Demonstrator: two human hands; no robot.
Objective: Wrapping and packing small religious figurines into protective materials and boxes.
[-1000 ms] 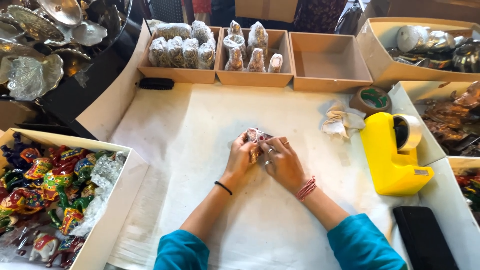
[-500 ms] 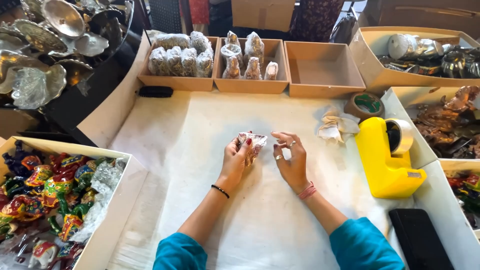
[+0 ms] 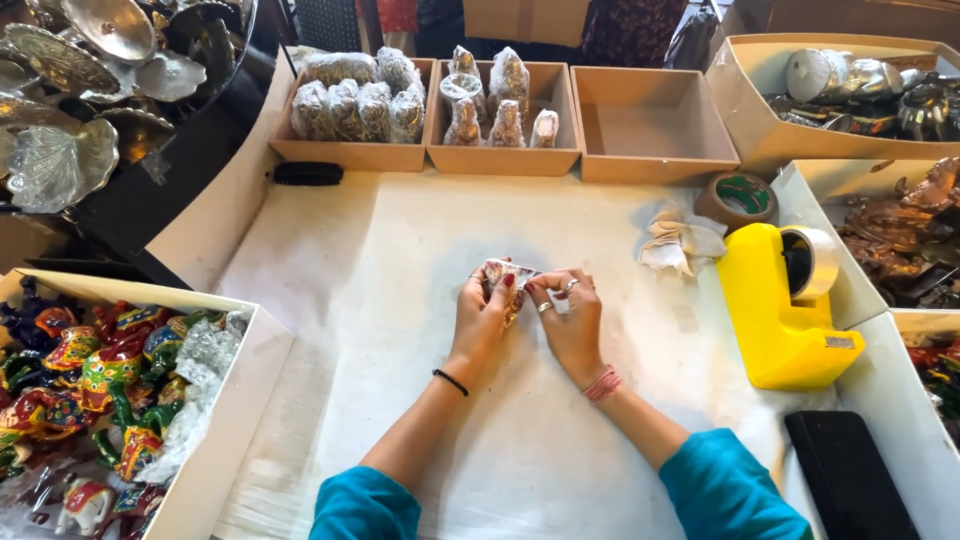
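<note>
Centre of frame: both hands meet over the white paper sheet (image 3: 400, 300). The left hand (image 3: 482, 318) pinches a small wrapped figurine (image 3: 506, 278) in clear film; the right hand (image 3: 572, 320) closes its fingertips on the wrap's right edge. Risk, as a judgement: the film could slip or tear if pulled unevenly, baring the piece. Wrists are low, forearms converging from the lower frame. A yellow tape dispenser (image 3: 775, 315) stands at right.

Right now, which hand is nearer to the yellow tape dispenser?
Right. The right hand sits at mid-table, gripping the small wrapped item, with the yellow tape dispenser off to its right. The left hand holds the same item from the far side, so it is farther away.
</note>
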